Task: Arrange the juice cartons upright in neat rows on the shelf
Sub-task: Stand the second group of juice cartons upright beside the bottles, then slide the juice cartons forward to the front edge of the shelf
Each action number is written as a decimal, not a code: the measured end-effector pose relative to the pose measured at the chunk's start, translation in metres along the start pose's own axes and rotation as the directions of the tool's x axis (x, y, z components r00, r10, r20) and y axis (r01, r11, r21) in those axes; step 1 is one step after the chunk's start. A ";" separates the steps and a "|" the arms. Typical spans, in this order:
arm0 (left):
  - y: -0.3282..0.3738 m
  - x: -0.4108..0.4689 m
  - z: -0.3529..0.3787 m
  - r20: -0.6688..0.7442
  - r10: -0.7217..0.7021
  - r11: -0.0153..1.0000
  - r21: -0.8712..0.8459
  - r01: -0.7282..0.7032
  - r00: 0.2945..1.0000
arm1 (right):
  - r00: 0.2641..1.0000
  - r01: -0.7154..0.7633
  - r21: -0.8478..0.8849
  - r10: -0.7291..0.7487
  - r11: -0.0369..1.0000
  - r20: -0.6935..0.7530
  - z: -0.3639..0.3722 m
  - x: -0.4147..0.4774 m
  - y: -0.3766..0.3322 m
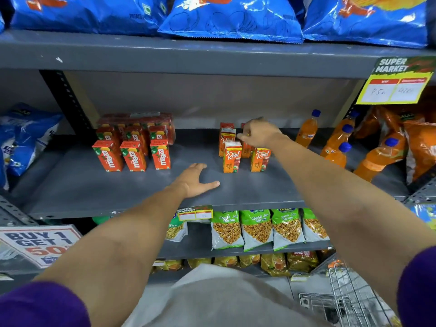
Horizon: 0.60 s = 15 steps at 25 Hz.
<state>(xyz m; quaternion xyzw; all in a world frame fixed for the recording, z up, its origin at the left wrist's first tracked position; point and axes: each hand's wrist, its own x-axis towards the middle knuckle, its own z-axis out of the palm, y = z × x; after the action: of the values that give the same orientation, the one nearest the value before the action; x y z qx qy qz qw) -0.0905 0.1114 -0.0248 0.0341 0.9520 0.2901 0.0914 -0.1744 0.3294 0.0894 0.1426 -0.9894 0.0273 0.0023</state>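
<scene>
While the Real juice cartons [232, 156] stand upright in a loose cluster toward the right of the grey shelf [94, 192], two of them form a front row and the rest sit behind, at their 12 o'clock. Over that back group the right hand [258, 134] reaches with fingers curled; whether it grips a carton cannot be told. At 8 o'clock from the cluster the left hand [195, 179] rests flat and spread on the bare shelf, holding nothing. At 9 o'clock, well apart, Maaza cartons [132, 149] stand in tidy rows. At 3 o'clock stand orange soda bottles [306, 131] with blue caps. Blue chip bags [231, 17] line the shelf above, green snack packets [257, 228] the one below.
</scene>
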 end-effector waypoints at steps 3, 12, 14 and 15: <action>0.038 0.023 0.001 0.034 0.014 0.995 -0.097 -0.011 0.999 | 0.987 -0.126 0.031 0.129 0.992 -0.097 0.002 -0.017 0.054; 0.070 0.061 0.015 -0.055 -0.059 0.981 -0.189 0.047 0.997 | 0.958 -0.287 0.506 0.232 0.813 0.171 0.083 -0.032 0.055; 0.073 0.063 0.016 -0.061 -0.059 0.977 -0.209 0.045 0.996 | 0.969 -0.245 0.493 0.195 0.835 0.152 0.085 -0.026 0.040; 0.073 0.064 0.016 -0.051 -0.063 0.973 -0.223 0.050 0.997 | 0.971 -0.235 0.482 0.184 0.844 0.152 0.085 -0.025 0.035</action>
<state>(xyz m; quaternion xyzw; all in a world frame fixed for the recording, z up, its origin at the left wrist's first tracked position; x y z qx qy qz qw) -0.1491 0.1885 -0.0069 -0.0118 0.9165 0.3927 0.0752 -0.1605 0.3654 0.0023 0.0308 -0.9575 0.2735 -0.0868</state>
